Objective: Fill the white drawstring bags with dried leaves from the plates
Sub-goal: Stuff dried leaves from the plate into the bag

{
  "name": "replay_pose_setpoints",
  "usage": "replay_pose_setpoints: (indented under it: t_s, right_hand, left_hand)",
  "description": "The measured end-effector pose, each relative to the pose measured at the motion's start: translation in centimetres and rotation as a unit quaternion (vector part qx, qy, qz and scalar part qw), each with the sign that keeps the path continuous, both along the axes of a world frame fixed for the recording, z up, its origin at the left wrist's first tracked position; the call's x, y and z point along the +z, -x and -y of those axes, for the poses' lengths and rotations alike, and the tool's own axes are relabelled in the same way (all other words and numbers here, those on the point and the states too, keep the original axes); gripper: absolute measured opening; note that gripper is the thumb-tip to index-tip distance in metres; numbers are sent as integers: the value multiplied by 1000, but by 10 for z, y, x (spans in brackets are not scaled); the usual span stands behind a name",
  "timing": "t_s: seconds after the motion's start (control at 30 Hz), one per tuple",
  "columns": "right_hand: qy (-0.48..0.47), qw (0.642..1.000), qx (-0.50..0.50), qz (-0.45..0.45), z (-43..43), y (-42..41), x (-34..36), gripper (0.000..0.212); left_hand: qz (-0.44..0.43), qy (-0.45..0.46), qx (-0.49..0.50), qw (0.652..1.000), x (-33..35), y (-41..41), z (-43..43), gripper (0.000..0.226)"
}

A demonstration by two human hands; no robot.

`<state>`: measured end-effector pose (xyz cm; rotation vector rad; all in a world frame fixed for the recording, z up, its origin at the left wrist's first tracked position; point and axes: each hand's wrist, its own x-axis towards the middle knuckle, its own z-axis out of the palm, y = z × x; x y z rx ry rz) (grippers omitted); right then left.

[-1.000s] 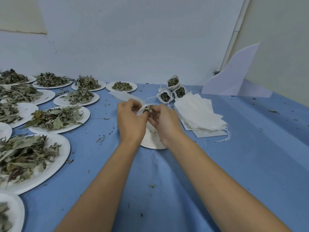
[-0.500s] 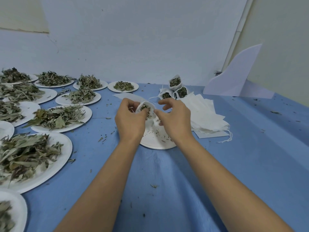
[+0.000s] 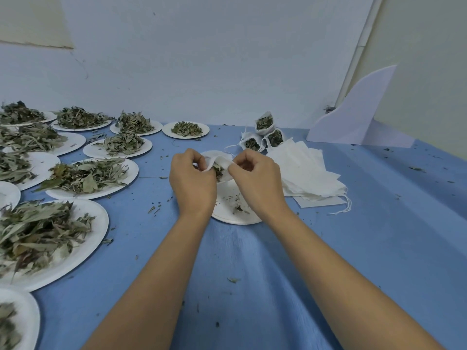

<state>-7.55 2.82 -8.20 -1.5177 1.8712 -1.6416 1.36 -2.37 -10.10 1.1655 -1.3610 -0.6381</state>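
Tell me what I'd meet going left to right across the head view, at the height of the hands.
Plate heaped with dried leaves → left hand → white drawstring bag, pinched by both hands, leaves showing inside → right hand → stack of empty white bags.

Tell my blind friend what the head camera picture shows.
Left hand and right hand pinch a white drawstring bag holding dried leaves over a nearly bare plate. Leaf-heaped plates sit left; three filled bags and empty bags lie right.
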Motion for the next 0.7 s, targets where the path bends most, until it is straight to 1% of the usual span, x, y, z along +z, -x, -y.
replay_pose_setpoints:
  t_s: [0.07, 0.17, 0.2, 0.23, 0.27, 0.33, 0.43, 0.5, 0.57, 0.63, 0.7]
  right_hand:
    - [-20, 999, -2, 28, 1, 2, 0, 7]
    - [-71, 989, 35, 124, 2, 9, 3, 20]
    - [-102, 985, 47, 132, 1, 12, 4, 21]
    - [-149, 982, 55, 104, 1, 15, 6, 21]
    - [-208, 975, 63, 46, 0, 19, 8, 23]
    - [-307, 946, 86, -57, -2, 22, 11, 30]
    - [-376, 914, 112, -106, -4, 23, 15, 30]
    - [-394, 900, 115, -145, -5, 23, 15, 21]
    - [-383, 907, 109, -141, -4, 25, 12, 11]
    - [-366, 916, 99, -133, -3, 27, 8, 11]
    - [-344, 921, 81, -166, 0, 25, 3, 11]
  left_hand:
    - [-1, -19, -19, 1000, -1, 1, 1, 32]
    - [-51, -59, -56, 995, -2, 2, 3, 25]
    - [-72, -71, -61, 993, -1, 2, 3, 22]
    - [-91, -81, -65, 990, 0, 1, 4, 18]
    - [-108, -92, -69, 987, 1, 1, 3, 15]
    - [-126, -104, -79, 983, 4, 1, 1, 12]
    - [-116, -104, -80, 985, 5, 1, 0, 12]
    - [-112, -98, -77, 986, 3, 1, 2, 13]
    - [-105, -88, -62, 989, 1, 1, 4, 13]
    - [-102, -80, -40, 991, 0, 0, 6, 15]
    - [-105, -80, -20, 991, -2, -1, 7, 21]
